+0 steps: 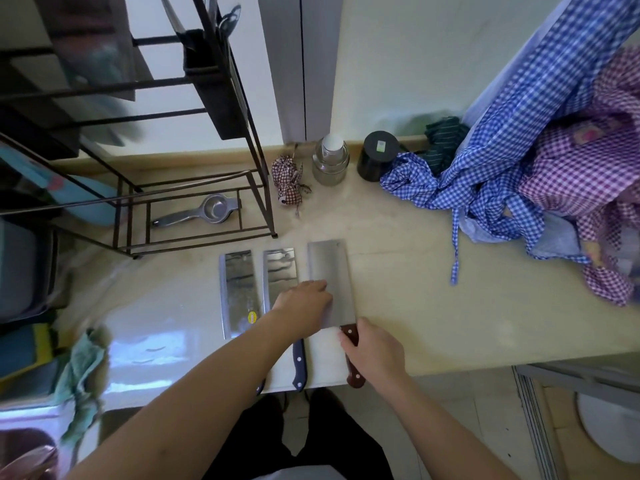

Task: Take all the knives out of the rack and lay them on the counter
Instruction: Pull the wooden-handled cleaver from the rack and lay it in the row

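Observation:
Three cleavers lie side by side on the cream counter (398, 299), blades pointing away from me. The left cleaver (239, 289) carries a yellow sticker. The middle cleaver (280, 271) has a dark blue handle reaching the counter edge. The right cleaver (329, 271) is plain steel with a red-brown wooden handle. My right hand (375, 351) is closed around that wooden handle. My left hand (304, 306) rests flat with its fingers on the right cleaver's blade, covering part of the middle cleaver. The dark metal rack (194, 216) stands at the back left.
A metal citrus squeezer (204, 209) lies on the rack's bottom shelf. A utensil holder (211, 77) hangs on the rack. A checked cloth bundle (289, 183), a glass jar (330, 161) and a black container (377, 155) stand at the back. Checked blue fabric (485, 178) drapes at right.

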